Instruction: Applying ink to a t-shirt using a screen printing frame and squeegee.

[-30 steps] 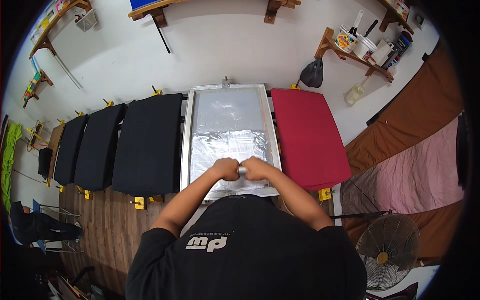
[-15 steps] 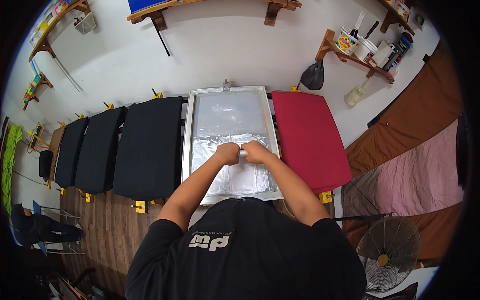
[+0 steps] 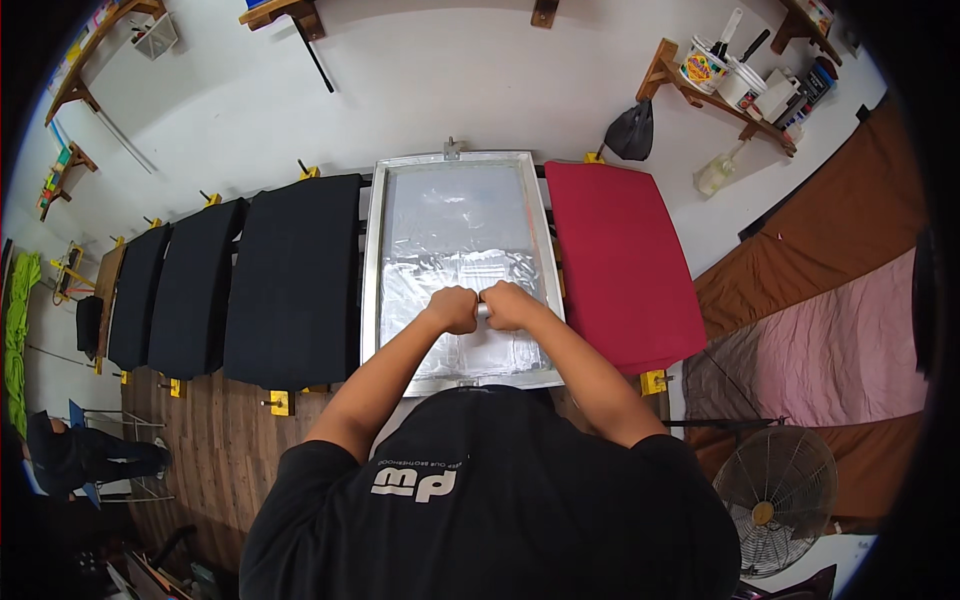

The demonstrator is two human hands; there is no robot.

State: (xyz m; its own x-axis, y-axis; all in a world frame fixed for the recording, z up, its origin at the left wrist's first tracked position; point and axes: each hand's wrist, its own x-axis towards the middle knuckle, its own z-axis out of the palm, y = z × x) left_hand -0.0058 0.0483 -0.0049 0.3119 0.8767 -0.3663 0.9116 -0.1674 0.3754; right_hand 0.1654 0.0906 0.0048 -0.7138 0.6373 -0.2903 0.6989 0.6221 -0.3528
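Note:
A silver-framed screen [image 3: 374, 270] with a pale grey upper area and a glossy, streaky lower half lies lengthwise before me. My left hand [image 3: 455, 310] and my right hand [image 3: 508, 305] are closed round a silver squeegee handle [image 3: 483, 310], side by side over the screen's lower half. The squeegee's lower part is hidden by my hands. Beside the screen lie a red fabric-covered board [image 3: 625, 265] on the right and a black fabric-covered board [image 3: 292, 280] on the left.
Further black boards [image 3: 195, 285] line the left. A wall shelf [image 3: 715, 95] holds tubs and tools, with a black bag [image 3: 630, 130] hanging below. A standing fan [image 3: 770, 500] is at lower right, brown and pink cloths [image 3: 830, 330] above it, and a person in dark clothes [image 3: 90, 455] at lower left.
Both hands and the handle moved up the screen away from me, then slightly back toward me, still gripping. The whole view has shifted a little.

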